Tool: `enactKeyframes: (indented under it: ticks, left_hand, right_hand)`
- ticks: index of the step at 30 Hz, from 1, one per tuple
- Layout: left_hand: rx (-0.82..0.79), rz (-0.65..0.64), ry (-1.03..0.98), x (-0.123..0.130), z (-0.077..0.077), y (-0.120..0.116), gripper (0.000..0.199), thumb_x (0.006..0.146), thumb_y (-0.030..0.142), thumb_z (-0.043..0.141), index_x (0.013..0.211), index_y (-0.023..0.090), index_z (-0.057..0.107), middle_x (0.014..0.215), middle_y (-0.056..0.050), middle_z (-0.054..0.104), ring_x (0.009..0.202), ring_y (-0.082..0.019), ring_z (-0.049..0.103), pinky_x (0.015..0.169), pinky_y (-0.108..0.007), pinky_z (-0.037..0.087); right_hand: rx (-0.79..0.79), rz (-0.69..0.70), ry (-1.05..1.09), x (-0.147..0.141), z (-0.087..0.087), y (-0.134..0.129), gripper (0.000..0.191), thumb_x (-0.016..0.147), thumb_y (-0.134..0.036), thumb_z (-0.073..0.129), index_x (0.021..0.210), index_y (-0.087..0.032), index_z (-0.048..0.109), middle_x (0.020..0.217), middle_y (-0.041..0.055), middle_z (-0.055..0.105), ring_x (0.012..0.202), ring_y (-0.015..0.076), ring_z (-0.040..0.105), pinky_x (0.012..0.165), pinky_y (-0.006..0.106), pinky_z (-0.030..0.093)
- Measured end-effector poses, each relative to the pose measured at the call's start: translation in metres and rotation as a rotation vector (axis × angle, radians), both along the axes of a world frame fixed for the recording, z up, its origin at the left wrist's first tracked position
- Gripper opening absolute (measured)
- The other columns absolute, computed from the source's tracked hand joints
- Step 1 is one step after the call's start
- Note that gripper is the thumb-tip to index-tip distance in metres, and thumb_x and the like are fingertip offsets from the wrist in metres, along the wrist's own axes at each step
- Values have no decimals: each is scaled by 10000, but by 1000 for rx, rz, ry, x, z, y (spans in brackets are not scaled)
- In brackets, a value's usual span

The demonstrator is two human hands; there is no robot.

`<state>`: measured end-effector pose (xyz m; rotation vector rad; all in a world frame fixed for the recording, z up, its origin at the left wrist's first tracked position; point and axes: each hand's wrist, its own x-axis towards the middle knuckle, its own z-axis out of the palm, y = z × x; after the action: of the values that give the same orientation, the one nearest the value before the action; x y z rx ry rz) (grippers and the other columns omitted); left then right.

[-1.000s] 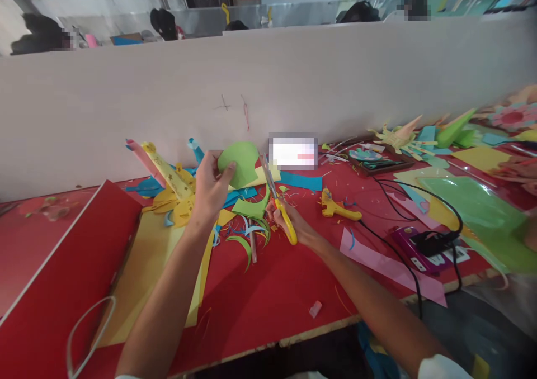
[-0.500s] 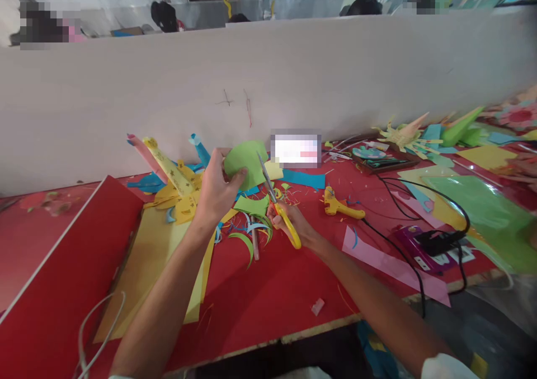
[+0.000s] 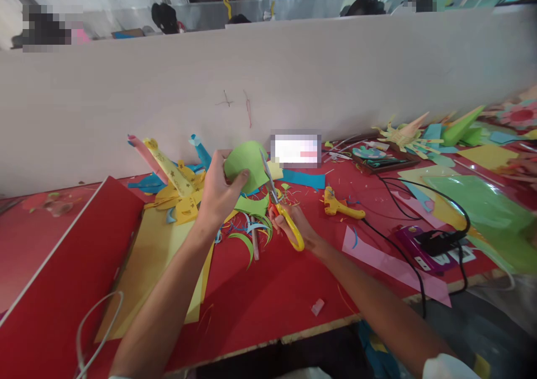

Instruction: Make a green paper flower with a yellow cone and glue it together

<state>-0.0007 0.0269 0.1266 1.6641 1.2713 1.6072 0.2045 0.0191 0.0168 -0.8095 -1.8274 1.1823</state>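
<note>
My left hand (image 3: pixel 222 186) pinches a rounded piece of green paper (image 3: pixel 246 164) by its left side, thumb in front, above the red table (image 3: pixel 268 306). My right hand (image 3: pixel 290 222) is closed round the handles of scissors (image 3: pixel 289 222) with yellow and orange grips. Their blades point up and away, against the right edge of the green paper. Below the hands lie curved green paper offcuts (image 3: pixel 245 245) and several thin coloured strips. A pale stick-like piece (image 3: pixel 255 238) lies among them.
On the right are a yellow glue gun (image 3: pixel 342 207), a pink paper strip (image 3: pixel 394 267), and a purple box (image 3: pixel 423 247) with black cables. Paper cones and yellow petals (image 3: pixel 184 205) stand at left beside yellow sheets (image 3: pixel 155 267). Another person's hand (image 3: pixel 524 166) shows at far right.
The green paper has turned slightly in my left hand, and its right edge looks rounder. The scissors have shifted a little to the right and down.
</note>
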Motion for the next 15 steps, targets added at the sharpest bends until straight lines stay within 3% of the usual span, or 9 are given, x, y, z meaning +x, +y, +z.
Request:
enactKeyframes:
  ticks: [5,15]
  left_hand:
    - [-84,-59,-98,4,2,-2,378,841,243,776,1167,221,584,929,-24,660,753,-128,637,618,-240,561]
    - [-178,-111,-248,11,9,-7,433,812,251,787,1198,214,595,926,-14,678,773,-133,640,654,-240,542]
  right_hand:
    - [0,14,31,0,-1,-1,782,883,-993,402,848,-229,566,653,-5,560,555,146,508,532,289,404]
    - [-119,184,229,-8,4,-9,772,914,-970,382,790,-227,551,563,-42,516,468,122,491,516,281,413]
